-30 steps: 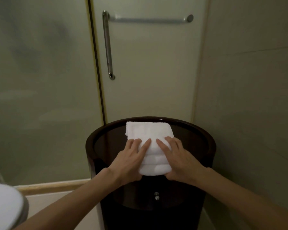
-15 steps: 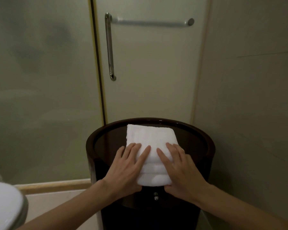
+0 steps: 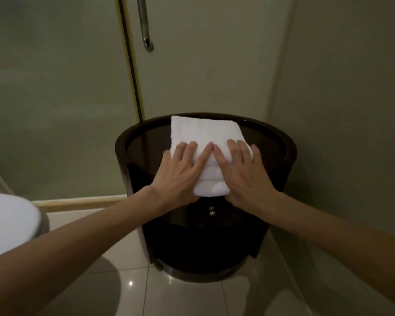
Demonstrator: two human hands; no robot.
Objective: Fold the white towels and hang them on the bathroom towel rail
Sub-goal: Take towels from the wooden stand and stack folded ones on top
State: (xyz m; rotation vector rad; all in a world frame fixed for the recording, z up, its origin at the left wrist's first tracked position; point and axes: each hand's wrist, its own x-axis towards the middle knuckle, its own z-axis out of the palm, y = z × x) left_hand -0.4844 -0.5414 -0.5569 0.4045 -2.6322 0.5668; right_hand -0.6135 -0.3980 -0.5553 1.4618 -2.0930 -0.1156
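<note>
- A folded white towel (image 3: 204, 142) is seen lying on the dark round tabletop (image 3: 146, 142) of a small cabinet-like stand that is set in the corner of a bathroom.
- The towel is folded into several layers, whose rounded edges are stacked at the near end; that near end overhangs the front rim of the tabletop slightly.
- The left hand (image 3: 180, 176) is laid flat, palm down, on the left half of the towel, with its fingers (image 3: 189, 151) spread and stretched out over the cloth.
- The right hand (image 3: 244, 176) is pressed flat on the right half in the same way, with its fingers (image 3: 243, 151) extended and slightly fanned.
- Nothing is gripped by either hand; the towel is only pressed from above, and the two forefingers almost meet at the middle of the cloth.
- Both forearms are bare and are reached in from the lower corners of the view.
- A frosted glass door (image 3: 203, 65) stands behind the stand, and the lower end of a metal handle (image 3: 146, 30) is seen on it near the top edge.
- A white rounded fixture (image 3: 7, 224) is partly seen at the left edge, above a glossy tiled floor (image 3: 180, 297).
- Two small metal knobs (image 3: 211, 211) are seen on the front of the stand, just below the towel's near end.
</note>
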